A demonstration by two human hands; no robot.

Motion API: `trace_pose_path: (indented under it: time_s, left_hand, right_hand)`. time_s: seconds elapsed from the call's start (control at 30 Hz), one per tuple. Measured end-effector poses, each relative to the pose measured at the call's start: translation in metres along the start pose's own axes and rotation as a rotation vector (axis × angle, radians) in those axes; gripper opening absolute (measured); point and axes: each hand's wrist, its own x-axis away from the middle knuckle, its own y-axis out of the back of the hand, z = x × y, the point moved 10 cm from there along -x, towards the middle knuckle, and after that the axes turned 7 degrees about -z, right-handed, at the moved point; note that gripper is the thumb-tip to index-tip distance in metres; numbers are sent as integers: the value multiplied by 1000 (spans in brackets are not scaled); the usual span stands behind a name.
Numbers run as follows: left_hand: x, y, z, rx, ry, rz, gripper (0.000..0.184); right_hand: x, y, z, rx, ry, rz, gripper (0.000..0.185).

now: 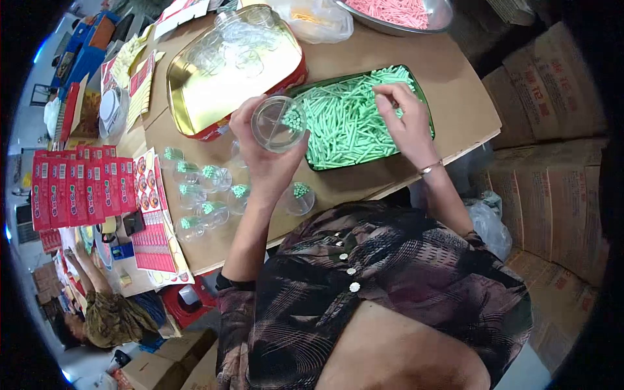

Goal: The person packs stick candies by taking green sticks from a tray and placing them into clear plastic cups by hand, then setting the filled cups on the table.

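Note:
My left hand (265,162) grips a round clear plastic cup (272,133), its open top tilted toward me. A thin divider crosses the inside, and a bunch of green sticks (293,119) sits on one side of it. Over a dark-rimmed tray (424,97) heaped with short green sticks (348,127) is my right hand (411,123). Its thumb and fingertips come close together; anything between them is too small to make out. Several clear cups (214,213) with green sticks in them stand on the table below my left hand.
A gold-lined red tin (188,123) holds empty clear cups. Behind are a plastic bag (328,26) and a metal bowl (390,29) of pink sticks. Red boxes (81,188) and printed sheets (156,240) lie left. Cartons (539,195) stand right; another person (120,315) sits lower left.

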Motion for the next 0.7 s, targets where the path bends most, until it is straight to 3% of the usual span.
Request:
trace_pose_path:
  time_s: [0.07, 0.1, 0.17, 0.37, 0.5, 0.57, 0.7]
  left_hand:
    - [4, 6, 8, 21, 48, -3, 75]
    - [6, 6, 13, 55, 90, 7, 75]
    - [9, 1, 21, 136, 168, 32, 74]
    - [11, -5, 10, 28, 9, 44, 74]
    - [10, -15, 11, 48, 38, 53, 73]
    - [11, -26, 8, 60, 34, 78, 73]
    - [15, -47, 0, 61, 30, 155, 73]
  right_hand:
    - [19, -30, -40, 592, -26, 373, 13]
    - [26, -38, -55, 591, -28, 374, 13]
    - [36, -49, -56, 629, 239, 263, 10]
    - [24, -34, -43, 539, 170, 286, 8]
    - [4, -4, -16, 110, 29, 158, 6]
    - [-3, 8, 12, -286, 8, 32, 7]
    - [-9, -4, 43, -600, -69, 52, 3]
